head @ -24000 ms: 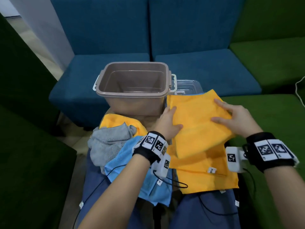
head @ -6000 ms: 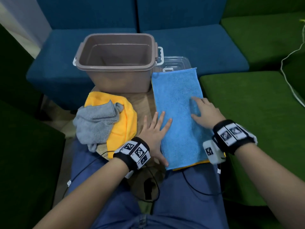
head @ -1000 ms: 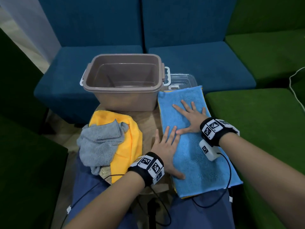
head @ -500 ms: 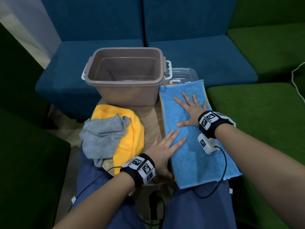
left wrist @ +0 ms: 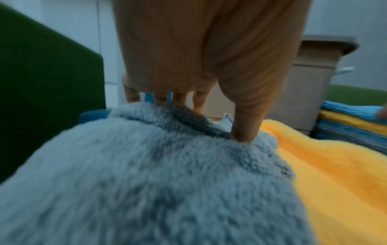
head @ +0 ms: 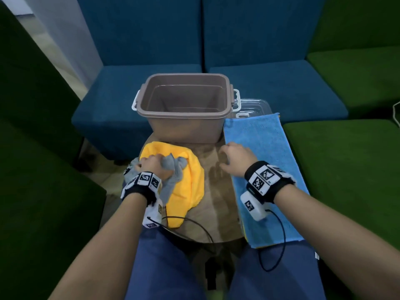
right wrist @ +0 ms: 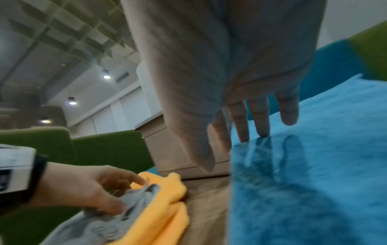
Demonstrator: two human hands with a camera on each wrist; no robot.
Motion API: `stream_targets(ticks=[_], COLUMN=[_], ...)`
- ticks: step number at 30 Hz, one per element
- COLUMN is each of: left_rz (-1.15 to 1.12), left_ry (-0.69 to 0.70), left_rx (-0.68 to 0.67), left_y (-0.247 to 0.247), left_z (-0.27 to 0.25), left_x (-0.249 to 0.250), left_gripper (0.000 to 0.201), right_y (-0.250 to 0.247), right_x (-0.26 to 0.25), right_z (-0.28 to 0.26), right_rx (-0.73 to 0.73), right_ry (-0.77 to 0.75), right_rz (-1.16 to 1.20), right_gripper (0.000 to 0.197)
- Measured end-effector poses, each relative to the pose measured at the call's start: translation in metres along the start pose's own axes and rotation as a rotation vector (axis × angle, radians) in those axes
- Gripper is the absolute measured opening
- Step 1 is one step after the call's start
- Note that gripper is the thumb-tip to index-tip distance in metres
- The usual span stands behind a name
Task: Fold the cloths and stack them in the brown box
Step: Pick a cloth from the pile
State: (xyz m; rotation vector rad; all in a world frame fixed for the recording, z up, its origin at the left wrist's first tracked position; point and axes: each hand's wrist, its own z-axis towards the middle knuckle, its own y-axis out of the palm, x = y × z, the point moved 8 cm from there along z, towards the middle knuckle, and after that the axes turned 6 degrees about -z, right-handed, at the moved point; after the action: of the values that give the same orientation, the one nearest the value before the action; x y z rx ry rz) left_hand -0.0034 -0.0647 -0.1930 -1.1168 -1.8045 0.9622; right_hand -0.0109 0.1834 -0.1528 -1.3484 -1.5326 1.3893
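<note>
Cloths on small table, brown box (head: pixel 184 107) empty behind them.
Head view: left hand (head: pixel 154 166) clutches grey cloth (head: pixel 173 169) atop yellow cloth (head: pixel 190 187). Left wrist view: thumb and fingers (left wrist: pixel 245 126) curl into grey pile. Right wrist view: right hand (right wrist: pixel 230 79) relaxed, fingertips touching folded blue cloth (right wrist: pixel 314 165).

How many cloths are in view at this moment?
At least 4: a gray cloth gripped by the left hand, a yellow cloth under it, a blue cloth folded at right, a yellow edge beneath. The left wrist view hints at more layers.

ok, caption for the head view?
Left hand grips crumpled grey fleece cloth; right hand rests on folded blue towel.
</note>
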Motion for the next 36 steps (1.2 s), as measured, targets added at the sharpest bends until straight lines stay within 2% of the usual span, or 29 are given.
stream_targets(ticks=[2, 4, 7, 9, 10, 12, 14, 17, 20, 22, 25, 27, 29, 32, 34, 36], left_rz=[0.060, 0.022, -0.276, -0.387, -0.413, -0.493, -0.624, -0.718, -0.753, -0.841, -0.978, -1.012, -0.982, -0.934, -0.966, -1.002], left_ry=[0.116, 0.269, 0.522, 0.678, 0.739, 0.802, 0.828, 0.861, 0.895, 0.888, 0.771, 0.692, 0.637, 0.588, 0.543, 0.470], left_rx=[0.058, 0.168, 0.204, 0.209, 0.227, 0.272, 0.336, 0.508, 0.663, 0.714, 0.825, 0.895, 0.928, 0.953, 1.020, 1.102], left_y=[0.000, -0.012, -0.047, -0.074, -0.087, -0.106, -0.126, -0.156, -0.178, -0.184, -0.190, -0.195, -0.197, -0.199, -0.206, -0.217], left_z=[-0.007, -0.018, -0.033, -0.053, -0.064, -0.080, -0.092, -0.110, -0.130, -0.133, -0.124, -0.117, -0.112, -0.110, -0.109, -0.109], left_x=[0.014, 0.034, 0.066, 0.086, 0.096, 0.109, 0.116, 0.124, 0.138, 0.140, 0.121, 0.103, 0.087, 0.073, 0.061, 0.043], left_gripper=[0.028, 0.019, 0.034, 0.040, 0.039, 0.034, 0.040, 0.042, 0.036, 0.031, 0.030, 0.031, 0.030, 0.033, 0.035, 0.038], right_y=[0.003, 0.000, -0.018, -0.037, -0.049, -0.074, -0.096, -0.126, -0.158, -0.167, -0.155, -0.143, -0.141, -0.158, -0.170, -0.185], right_x=[-0.023, -0.045, -0.067, -0.073, -0.073, -0.063, -0.051, -0.042, -0.039, -0.041, -0.025, 0.001, 0.019, 0.024, 0.023, 0.029], right_z=[-0.001, 0.001, 0.003, 0.001, -0.002, -0.008, -0.019, -0.040, -0.060, -0.066, -0.059, -0.054, -0.058, -0.068, -0.069, -0.068], right_rx=[-0.036, -0.037, 0.067, 0.153, 0.212, 0.349, 0.408, 0.445, 0.530, 0.566, 0.512, 0.500, 0.530, 0.611, 0.603, 0.626], right_ry=[-0.060, -0.138, -0.250, -0.312, -0.335, -0.344, -0.336, -0.381, -0.474, -0.507, -0.363, -0.203, -0.124, -0.182, -0.213, -0.217], right_rz=[0.150, 0.280, 0.399, 0.507, 0.579, 0.736, 0.884, 0.975, 1.015, 0.883, 0.696, 0.611, 0.550, 0.565, 0.580, 0.649], right_gripper=[0.034, 0.032, 0.049, 0.065, 0.068, 0.060, 0.042, 0.019, 0.032, 0.035, 0.015, 0.020, 0.026, 0.024, 0.024, 0.011])
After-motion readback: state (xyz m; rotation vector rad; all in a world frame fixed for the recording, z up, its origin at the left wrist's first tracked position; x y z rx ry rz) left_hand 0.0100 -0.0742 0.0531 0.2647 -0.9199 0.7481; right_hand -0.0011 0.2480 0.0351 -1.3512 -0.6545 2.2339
